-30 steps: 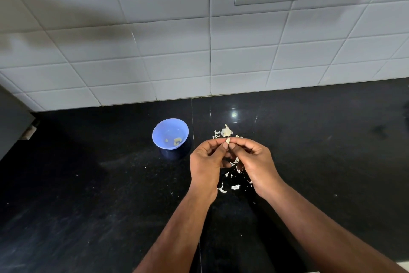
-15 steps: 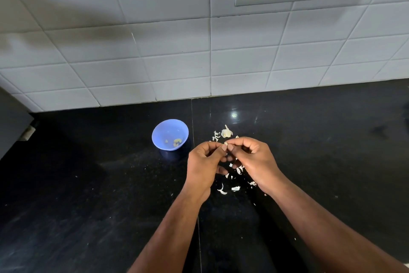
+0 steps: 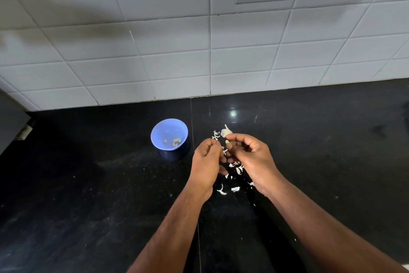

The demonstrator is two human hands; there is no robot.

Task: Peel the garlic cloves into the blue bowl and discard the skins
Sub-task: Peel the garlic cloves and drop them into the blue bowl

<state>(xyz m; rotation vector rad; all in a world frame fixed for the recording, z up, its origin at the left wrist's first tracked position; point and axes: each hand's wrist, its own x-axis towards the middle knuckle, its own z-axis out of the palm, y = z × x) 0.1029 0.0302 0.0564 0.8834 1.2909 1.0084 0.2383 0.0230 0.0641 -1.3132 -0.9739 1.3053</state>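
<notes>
Right grip (image 3: 250,157) pinches garlic clove (image 3: 227,141); left grip (image 3: 207,160) curled, contents unclear; blue bowl (image 3: 169,134) nr.

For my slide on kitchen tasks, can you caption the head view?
Right hand pinches a garlic clove beside the left hand, skins littering the black counter near the blue bowl.

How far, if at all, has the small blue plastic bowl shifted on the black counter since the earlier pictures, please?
No. The small blue plastic bowl sits just left of the counter seam, as before.
</notes>
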